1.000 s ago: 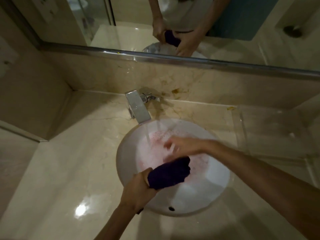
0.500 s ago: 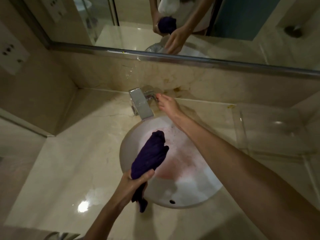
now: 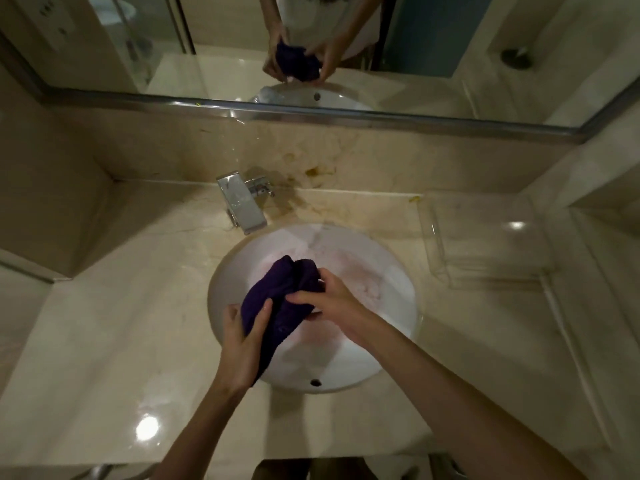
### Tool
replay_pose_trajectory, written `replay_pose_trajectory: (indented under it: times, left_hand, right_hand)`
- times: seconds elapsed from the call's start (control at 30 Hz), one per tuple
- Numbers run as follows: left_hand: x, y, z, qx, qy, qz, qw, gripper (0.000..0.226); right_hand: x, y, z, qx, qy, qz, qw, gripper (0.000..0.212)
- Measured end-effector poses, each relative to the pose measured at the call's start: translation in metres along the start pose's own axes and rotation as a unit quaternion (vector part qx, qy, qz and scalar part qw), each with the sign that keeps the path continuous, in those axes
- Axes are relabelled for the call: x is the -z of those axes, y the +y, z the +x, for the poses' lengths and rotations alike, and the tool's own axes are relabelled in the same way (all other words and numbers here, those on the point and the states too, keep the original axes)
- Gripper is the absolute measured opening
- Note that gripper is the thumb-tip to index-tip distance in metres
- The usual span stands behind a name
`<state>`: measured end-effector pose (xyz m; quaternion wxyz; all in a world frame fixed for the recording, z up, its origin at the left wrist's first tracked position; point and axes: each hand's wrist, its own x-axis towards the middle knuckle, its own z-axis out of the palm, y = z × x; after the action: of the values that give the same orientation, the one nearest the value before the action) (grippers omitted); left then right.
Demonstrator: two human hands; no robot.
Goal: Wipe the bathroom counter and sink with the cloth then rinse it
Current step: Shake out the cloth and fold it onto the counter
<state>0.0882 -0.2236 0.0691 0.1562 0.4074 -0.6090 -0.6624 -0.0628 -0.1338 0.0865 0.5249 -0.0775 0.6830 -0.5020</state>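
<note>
Both hands clenched on the purple cloth (image 3: pixel 280 299) above the sink (image 3: pixel 391 362), left hand (image 3: pixel 242 344) low, right hand (image 3: pixel 332 301) high.

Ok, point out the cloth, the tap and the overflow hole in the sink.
cloth (image 3: pixel 277 299): head view, on the bunched purple fabric between the two hands.
tap (image 3: pixel 242 202): head view, on the flat top of the chrome spout.
overflow hole (image 3: pixel 315 382): head view, on the dark opening in the sink's near wall.
</note>
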Motion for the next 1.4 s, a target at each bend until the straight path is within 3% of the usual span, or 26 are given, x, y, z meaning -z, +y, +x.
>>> replay_pose_trajectory:
  times: [0.07, 0.17, 0.27, 0.33, 0.4, 0.47, 0.57, 0.73, 0.8, 0.87, 0.93, 1.07, 1.2, 1.4]
  left_hand:
    - [-0.006, 0.003, -0.002, -0.027, 0.01, -0.049, 0.998, 0.019]
    - [-0.004, 0.004, 0.002, 0.026, 0.03, -0.113, 0.993, 0.026]
    - [0.002, 0.014, 0.006, 0.104, -0.05, -0.206, 0.972, 0.037]
    - [0.004, 0.022, 0.012, 0.089, -0.086, -0.152, 0.981, 0.057]
    - [0.0, 0.029, 0.018, 0.026, -0.085, -0.017, 0.996, 0.086]
    - [-0.006, 0.039, 0.024, -0.013, -0.049, 0.065, 0.997, 0.068]
    - [-0.01, 0.056, 0.035, -0.009, -0.055, 0.057, 0.997, 0.021]
    - [0.001, 0.072, 0.049, -0.078, -0.121, 0.135, 0.98, 0.047]
    - [-0.003, 0.083, 0.049, -0.111, -0.166, 0.116, 0.973, 0.026]
    - [-0.01, 0.098, 0.05, -0.16, -0.211, 0.139, 0.954, 0.002]
    - [-0.018, 0.114, 0.051, -0.21, -0.242, 0.186, 0.929, 0.021]
    - [-0.036, 0.135, 0.057, -0.218, -0.316, 0.222, 0.896, 0.02]
    - [-0.079, 0.137, 0.053, -0.206, -0.372, 0.216, 0.879, 0.034]
    - [-0.17, 0.111, 0.044, -0.109, -0.375, 0.195, 0.899, 0.026]
  right_hand:
    - [0.002, -0.001, -0.005, 0.017, 0.013, -0.005, 1.0, 0.032]
    - [0.009, -0.006, -0.015, 0.052, 0.024, -0.02, 0.998, 0.022]
    - [0.018, -0.01, -0.022, 0.032, 0.044, -0.037, 0.998, 0.029]
    - [0.023, -0.013, -0.027, 0.021, 0.058, -0.042, 0.997, 0.029]
    - [0.026, -0.016, -0.034, 0.023, 0.057, -0.051, 0.997, 0.028]
    - [0.03, -0.019, -0.041, 0.034, 0.054, -0.071, 0.995, 0.024]
    - [0.046, -0.023, -0.05, 0.061, 0.051, -0.126, 0.989, 0.03]
    - [0.081, -0.033, -0.065, 0.15, 0.083, -0.283, 0.944, 0.017]
    - [0.093, -0.038, -0.069, 0.159, 0.113, -0.303, 0.933, 0.009]
    - [0.105, -0.044, -0.077, 0.144, 0.12, -0.295, 0.937, 0.019]
    - [0.117, -0.048, -0.091, 0.137, 0.091, -0.286, 0.944, 0.022]
    - [0.146, -0.045, -0.124, 0.144, 0.054, -0.219, 0.964, 0.022]
    - [0.175, -0.018, -0.141, 0.162, 0.145, -0.128, 0.968, 0.009]
    - [0.232, 0.024, -0.147, 0.147, 0.27, -0.148, 0.94, 0.005]
